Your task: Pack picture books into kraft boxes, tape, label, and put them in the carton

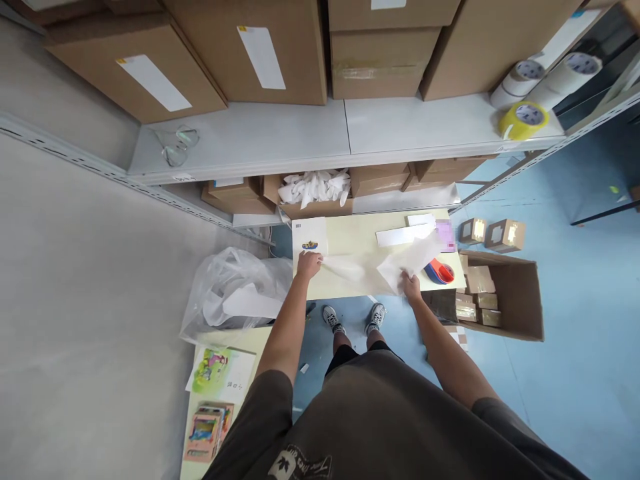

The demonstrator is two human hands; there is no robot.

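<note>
A thin, translucent white plastic sheet [367, 270] stretches between my two hands over the pale yellow table [353, 230]. Its left end is twisted narrow where my left hand [309, 265] grips it. Crumpled folds spread out by my right hand [411, 287], whose fingers are closed on the other end. Just beyond my left hand lies a white booklet [310, 233] with a small coloured picture. White strips of card or paper [403, 235] and a purple item [445, 235] lie past the right hand. To its right rests a red-and-blue tape dispenser [440, 272].
Shelves [300, 137] with cardboard boxes [280, 53] and tape rolls [523, 120] rise ahead. A box of white crumpled material [316, 188] sits below. At left are a clear plastic bag [200, 303] and stacked books [205, 432]. An open carton [517, 300] stands right.
</note>
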